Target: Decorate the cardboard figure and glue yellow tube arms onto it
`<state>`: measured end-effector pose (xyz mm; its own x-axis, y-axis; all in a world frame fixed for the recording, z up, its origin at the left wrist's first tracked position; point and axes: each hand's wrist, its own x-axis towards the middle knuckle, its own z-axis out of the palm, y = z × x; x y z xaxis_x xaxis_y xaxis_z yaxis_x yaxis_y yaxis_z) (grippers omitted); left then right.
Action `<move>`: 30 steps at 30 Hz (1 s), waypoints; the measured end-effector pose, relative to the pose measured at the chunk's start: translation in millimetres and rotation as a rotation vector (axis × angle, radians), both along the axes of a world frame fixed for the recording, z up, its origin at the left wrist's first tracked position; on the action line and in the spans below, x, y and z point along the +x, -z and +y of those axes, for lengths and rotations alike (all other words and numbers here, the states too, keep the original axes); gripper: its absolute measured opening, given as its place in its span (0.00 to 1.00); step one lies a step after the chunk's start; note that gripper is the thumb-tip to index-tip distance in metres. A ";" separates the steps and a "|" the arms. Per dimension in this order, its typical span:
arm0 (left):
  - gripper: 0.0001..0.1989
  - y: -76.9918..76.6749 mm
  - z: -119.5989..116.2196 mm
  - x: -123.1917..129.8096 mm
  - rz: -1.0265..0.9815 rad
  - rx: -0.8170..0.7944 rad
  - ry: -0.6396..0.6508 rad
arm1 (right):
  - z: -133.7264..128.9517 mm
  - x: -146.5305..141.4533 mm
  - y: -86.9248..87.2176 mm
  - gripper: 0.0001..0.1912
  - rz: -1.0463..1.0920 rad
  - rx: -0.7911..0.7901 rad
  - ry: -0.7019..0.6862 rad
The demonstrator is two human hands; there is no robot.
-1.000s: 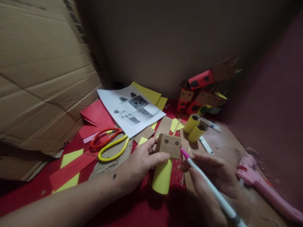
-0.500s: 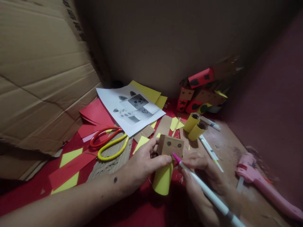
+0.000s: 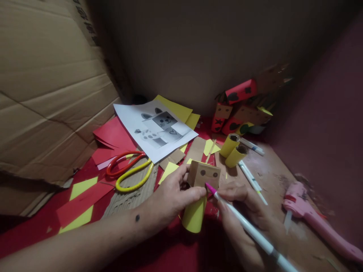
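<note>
A cardboard head [image 3: 209, 173] with two dark eye dots sits on a yellow paper tube [image 3: 194, 215], low in the middle. My left hand [image 3: 180, 192] grips this figure from the left, its thumb across the join of head and tube. Between the fingers of my right hand [image 3: 241, 211] is a white marker [image 3: 249, 228] with a magenta tip. That tip touches or nearly touches the lower part of the cardboard face, close to my left thumb. Contact itself is too fine to tell.
Red-and-yellow-handled scissors [image 3: 134, 172] and a printed animal sheet [image 3: 157, 132] lie left among coloured paper. Two yellow tubes [image 3: 233, 151] and markers [image 3: 251, 181] are at right. Red figures [image 3: 241, 91] are stacked behind; a pink glue gun [image 3: 312, 215] lies far right.
The magenta tip has shifted very slightly left on the cardboard face. Both hands keep their hold, and the whole view has moved a little.
</note>
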<state>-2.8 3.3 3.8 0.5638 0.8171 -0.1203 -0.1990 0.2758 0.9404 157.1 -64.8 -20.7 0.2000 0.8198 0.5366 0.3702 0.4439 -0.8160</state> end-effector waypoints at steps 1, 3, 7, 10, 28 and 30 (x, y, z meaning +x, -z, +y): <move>0.19 -0.1 0.2 0.0 0.000 0.004 0.003 | -0.4 0.2 -0.4 0.04 -0.006 -0.004 0.021; 0.19 -0.6 0.3 0.2 -0.004 0.015 0.008 | -1.2 1.3 -1.4 0.02 -0.027 -0.021 0.033; 0.19 -2.0 -0.2 0.1 0.003 0.017 0.002 | -1.8 4.3 -2.4 0.02 -0.005 -0.048 -0.003; 0.20 -1.9 -0.3 -0.5 0.005 0.008 -0.001 | -1.7 5.6 -2.4 0.02 -0.046 -0.056 0.014; 0.19 -4.7 -0.7 -0.3 0.013 0.012 0.011 | -2.7 7.8 -4.9 0.05 -0.107 -0.042 -0.053; 0.19 -5.0 -1.1 -0.2 0.019 0.011 0.014 | -2.8 8.0 -4.6 0.05 -0.113 -0.045 -0.059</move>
